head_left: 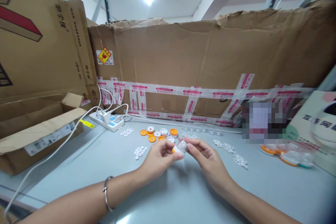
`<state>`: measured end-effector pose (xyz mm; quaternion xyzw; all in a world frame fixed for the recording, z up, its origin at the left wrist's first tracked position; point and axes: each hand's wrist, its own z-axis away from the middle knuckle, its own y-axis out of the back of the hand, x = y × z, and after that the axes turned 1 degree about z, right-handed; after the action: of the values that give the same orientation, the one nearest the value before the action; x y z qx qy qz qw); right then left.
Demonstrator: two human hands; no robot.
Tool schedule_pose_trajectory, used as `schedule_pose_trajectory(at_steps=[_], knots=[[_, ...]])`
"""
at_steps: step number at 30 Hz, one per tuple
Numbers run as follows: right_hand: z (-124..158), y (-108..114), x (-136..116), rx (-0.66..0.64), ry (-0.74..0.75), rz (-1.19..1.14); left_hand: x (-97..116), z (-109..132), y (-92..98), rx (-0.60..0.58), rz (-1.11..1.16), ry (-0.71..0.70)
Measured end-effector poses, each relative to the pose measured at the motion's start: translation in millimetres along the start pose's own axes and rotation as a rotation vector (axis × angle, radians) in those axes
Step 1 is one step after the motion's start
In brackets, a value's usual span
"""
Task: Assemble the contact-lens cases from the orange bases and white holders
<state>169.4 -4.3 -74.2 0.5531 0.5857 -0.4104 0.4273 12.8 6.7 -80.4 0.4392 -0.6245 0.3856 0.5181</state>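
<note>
Near the middle of the table (pixel 168 196), my left hand (pixel 159 157) pinches a small round device (pixel 180 148) with an orange and white base and a clear top. The fingertips of my right hand (pixel 207 157) are closed on the clear top from the other side. Behind my left hand sit orange and white rings (pixel 152 139) in a loose group. Small white discs (pixel 140 151) lie to the left of it. Flat white perforated pieces (pixel 228 148) are spread to the right, beyond my right hand. Clear domes (pixel 207 130) stand in a row at the back.
A white power strip (pixel 109 121) with cables is at the back left, beside an open cardboard box (pixel 39 136). Orange, white and green devices with clear tops (pixel 291 154) sit at the right. A large cardboard sheet (pixel 170 56) stands behind the table.
</note>
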Motion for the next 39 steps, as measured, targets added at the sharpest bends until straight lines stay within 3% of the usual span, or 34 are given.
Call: schedule_pose_trajectory(at_steps=[6,11,16,23,31,35,39], knots=[[-1,-4,10,0.145,0.011,0.020,-3,2,-1.4,-0.021,-0.149,-0.077],[0,-3,5,0.085,0.010,0.001,-3,0,-0.8,-0.011,-0.147,-0.101],[-2,1,1,0.066,0.028,0.049,-2,-1,-0.1,-0.089,-0.016,-0.049],[0,9,-6,-0.102,0.085,0.118,7,2,4.3,-0.302,0.275,0.086],[0,15,-9,-0.329,0.094,0.019,-1,5,3.5,-0.472,0.502,0.225],[-1,17,-12,-0.363,0.133,0.098,-1,6,3.1,-0.444,0.468,0.179],[-3,21,-6,-0.360,0.383,0.459,0,2,4.1,-0.289,0.404,0.101]])
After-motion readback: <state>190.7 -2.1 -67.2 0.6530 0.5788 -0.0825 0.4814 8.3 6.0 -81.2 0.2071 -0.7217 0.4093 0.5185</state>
